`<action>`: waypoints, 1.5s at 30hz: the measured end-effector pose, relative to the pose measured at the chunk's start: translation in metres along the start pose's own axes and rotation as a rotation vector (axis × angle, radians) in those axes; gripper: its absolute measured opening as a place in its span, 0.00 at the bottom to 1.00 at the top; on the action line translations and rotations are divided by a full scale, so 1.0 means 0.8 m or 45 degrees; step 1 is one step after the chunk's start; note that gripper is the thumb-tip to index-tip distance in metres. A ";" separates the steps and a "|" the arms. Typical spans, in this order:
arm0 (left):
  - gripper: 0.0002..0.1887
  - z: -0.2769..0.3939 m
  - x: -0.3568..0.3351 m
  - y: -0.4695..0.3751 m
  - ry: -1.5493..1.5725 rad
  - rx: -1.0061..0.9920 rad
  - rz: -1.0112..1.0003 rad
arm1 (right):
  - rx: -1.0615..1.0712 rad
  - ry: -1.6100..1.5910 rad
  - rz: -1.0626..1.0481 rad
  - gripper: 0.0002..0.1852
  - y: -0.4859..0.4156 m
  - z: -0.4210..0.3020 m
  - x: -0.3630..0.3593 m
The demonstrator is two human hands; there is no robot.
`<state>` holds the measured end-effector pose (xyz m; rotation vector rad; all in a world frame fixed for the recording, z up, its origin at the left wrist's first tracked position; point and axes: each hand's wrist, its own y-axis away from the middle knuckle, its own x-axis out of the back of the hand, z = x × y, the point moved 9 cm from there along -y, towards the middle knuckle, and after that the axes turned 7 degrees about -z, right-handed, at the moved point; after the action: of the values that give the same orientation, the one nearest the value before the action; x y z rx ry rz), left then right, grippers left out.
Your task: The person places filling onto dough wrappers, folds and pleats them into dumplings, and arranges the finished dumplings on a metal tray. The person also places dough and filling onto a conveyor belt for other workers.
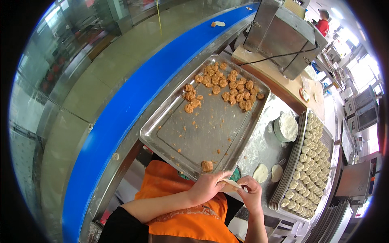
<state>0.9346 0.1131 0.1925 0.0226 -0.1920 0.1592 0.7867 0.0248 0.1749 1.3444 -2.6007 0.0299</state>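
Observation:
Between my two hands is a pale round dough wrapper (230, 184), held by its edges close to my orange apron. My left hand (209, 186) grips its left side. The fingers of my right hand (250, 188) pinch its right edge. Whether filling lies inside the wrapper I cannot tell. Just beyond my left hand, one lump of brown filling (207, 166) sits at the near end of a metal tray (182, 133). More filling balls (215, 79) are heaped at the tray's far end. Two flat dough wrappers (260, 173) lie on the floured steel table right of my right hand.
A blue conveyor belt (130, 109) runs along the left, carrying a wrapper and a filling lump far off. At right, pleated dumplings (307, 170) fill rows on stacked trays. A flour-covered round container (285, 127) stands behind them. Beyond is a steel machine (279, 39); a person (323, 24) stands far back.

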 end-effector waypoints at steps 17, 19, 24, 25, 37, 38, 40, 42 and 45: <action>0.16 -0.113 0.223 -0.286 -0.891 -0.002 0.317 | -0.399 -0.631 0.489 0.06 -0.006 0.074 0.048; 0.17 -0.120 0.234 -0.327 -1.194 -0.027 0.343 | -0.408 -0.552 0.445 0.04 -0.007 0.079 0.044; 0.11 -0.117 0.217 -0.363 -1.486 0.149 0.206 | -0.474 -0.295 0.470 0.04 0.001 0.062 0.048; 0.10 -0.119 0.220 -0.365 -1.470 0.202 0.209 | -0.481 -0.321 0.502 0.04 0.003 0.060 0.048; 0.08 -0.077 0.186 -0.242 -0.287 -0.034 0.132 | -0.384 -0.457 0.564 0.05 -0.014 0.063 0.048; 0.10 -0.049 0.165 -0.213 -0.271 -0.167 0.066 | -0.401 -0.466 0.617 0.05 -0.016 0.063 0.049; 0.12 -0.006 0.116 -0.148 -0.089 -0.171 -0.205 | -0.318 -0.545 0.563 0.06 -0.029 0.064 0.044; 0.12 0.035 0.082 -0.101 -0.114 -0.230 -0.321 | -0.295 -0.649 0.486 0.07 -0.043 0.047 0.025; 0.13 0.038 0.049 -0.057 -0.213 -0.228 -0.175 | -0.245 -0.821 0.333 0.06 -0.042 0.031 -0.008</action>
<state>0.9741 0.0727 0.2298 -0.1294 -0.3699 0.0026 0.8132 0.0078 0.1465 1.0601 -3.1712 -0.7034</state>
